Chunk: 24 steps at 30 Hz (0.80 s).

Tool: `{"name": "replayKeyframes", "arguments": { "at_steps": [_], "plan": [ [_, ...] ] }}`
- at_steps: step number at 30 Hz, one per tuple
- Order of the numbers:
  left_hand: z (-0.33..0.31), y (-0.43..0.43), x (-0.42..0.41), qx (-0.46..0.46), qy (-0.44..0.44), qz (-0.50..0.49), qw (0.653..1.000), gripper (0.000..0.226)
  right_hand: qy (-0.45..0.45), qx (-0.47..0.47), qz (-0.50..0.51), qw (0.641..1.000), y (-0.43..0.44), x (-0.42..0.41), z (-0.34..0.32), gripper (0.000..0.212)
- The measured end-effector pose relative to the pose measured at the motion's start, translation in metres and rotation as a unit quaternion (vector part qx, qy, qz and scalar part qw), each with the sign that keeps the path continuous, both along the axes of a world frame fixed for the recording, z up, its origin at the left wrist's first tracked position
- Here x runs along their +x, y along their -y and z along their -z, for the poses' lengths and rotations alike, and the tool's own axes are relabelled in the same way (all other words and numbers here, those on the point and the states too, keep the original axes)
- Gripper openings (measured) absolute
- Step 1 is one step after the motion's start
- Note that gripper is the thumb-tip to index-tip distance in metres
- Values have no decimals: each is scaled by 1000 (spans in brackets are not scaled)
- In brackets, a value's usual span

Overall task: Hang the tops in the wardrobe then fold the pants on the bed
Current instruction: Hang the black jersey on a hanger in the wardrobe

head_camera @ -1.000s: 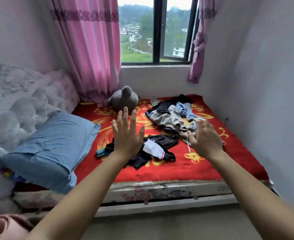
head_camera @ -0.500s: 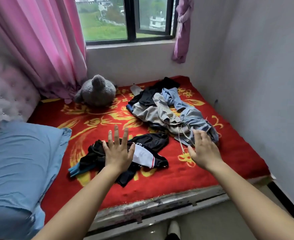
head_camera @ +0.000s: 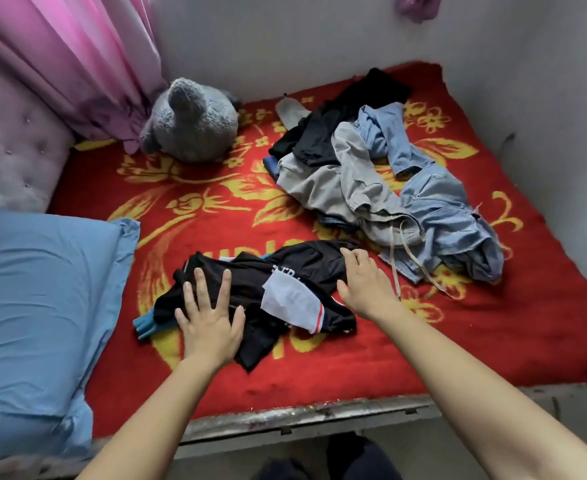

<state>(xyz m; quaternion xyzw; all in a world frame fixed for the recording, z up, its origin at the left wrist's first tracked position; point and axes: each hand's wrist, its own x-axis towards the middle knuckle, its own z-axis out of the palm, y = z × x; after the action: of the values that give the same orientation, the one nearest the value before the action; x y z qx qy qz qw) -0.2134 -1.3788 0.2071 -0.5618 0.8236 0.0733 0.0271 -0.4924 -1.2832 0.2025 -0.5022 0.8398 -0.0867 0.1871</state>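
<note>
Palm down and released, fingers straight and spread, the left grip (head_camera: pixel 212 323) lies flat on the near left part of a crumpled black top (head_camera: pixel 247 271). The right grip (head_camera: pixel 364 285) rests on the same top's right side, fingers loosely bent over the fabric; it is not clenched, and no pinch shows. Between the two lies a white panel (head_camera: pixel 292 303) of the garment with a thin red stripe along its edge. A bright blue piece of cloth (head_camera: pixel 145 323) pokes out from under the top's left end.

The top sits near the front edge of the bed, on a red blanket (head_camera: pixel 493 334) with yellow flowers. Farther back and to the right is a tangled heap – grey pants (head_camera: pixel 337 181) with drawstrings, light-blue jeans (head_camera: pixel 441 209) and a black garment (head_camera: pixel 354 102) at the far end, just beside the top but apart from both grips.

A grey plush toy (head_camera: pixel 191 123) sits at the far side by a pink curtain (head_camera: pixel 77 57), and a blue pillow (head_camera: pixel 36 289) lies along the left, below a tufted headboard (head_camera: pixel 11 150).
</note>
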Motion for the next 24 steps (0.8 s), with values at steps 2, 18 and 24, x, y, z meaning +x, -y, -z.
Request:
{"name": "replayKeyframes", "arguments": {
  "at_steps": [2,18,24],
  "plan": [
    [25,2,-2,25,12,-3,1000,80,25,18,-10,999,10,6,27,69],
    [286,17,-4,292,103,-45,950,100,127,146,107,975,-2,52,272,87],
    [316,26,19,176,107,28,978,87,153,108,153,970,31,66,312,80]
  ]
}}
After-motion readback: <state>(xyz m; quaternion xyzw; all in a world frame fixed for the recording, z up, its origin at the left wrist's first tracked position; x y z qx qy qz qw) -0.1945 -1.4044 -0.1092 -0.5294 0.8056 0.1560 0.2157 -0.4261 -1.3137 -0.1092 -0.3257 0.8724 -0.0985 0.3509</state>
